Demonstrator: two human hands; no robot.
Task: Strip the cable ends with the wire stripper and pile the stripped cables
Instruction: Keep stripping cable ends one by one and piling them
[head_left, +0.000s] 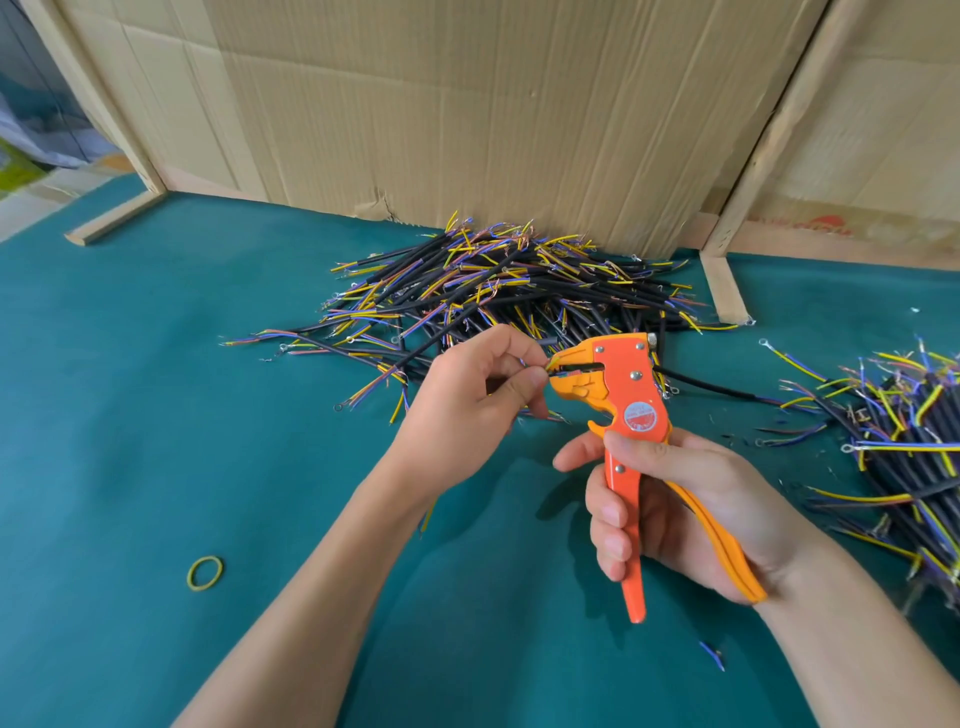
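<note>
The person's right hand is wrapping its fingers around the two handles of the orange and yellow metal wire stripper. The handles are standing apart, so the squeeze looks not yet done. The left hand is pinching the thin coloured wires at the end of one black cable and is feeding them into the stripper's mouth. The black cable is running out behind the tool, toward the right, low over the green cloth table.

The job looks far along, yet not finished. A big heap of black cables with bare coloured ends is lying at the back, against the brown cardboard wall. This looks like the stripped pile. A second bundle of black cables is waiting at the right edge, likely still to do.

Counting: one stripper, one cable in hand, two heaps with too many cables to count, one yellow rubber band and one tiny blue wire scrap.
</note>
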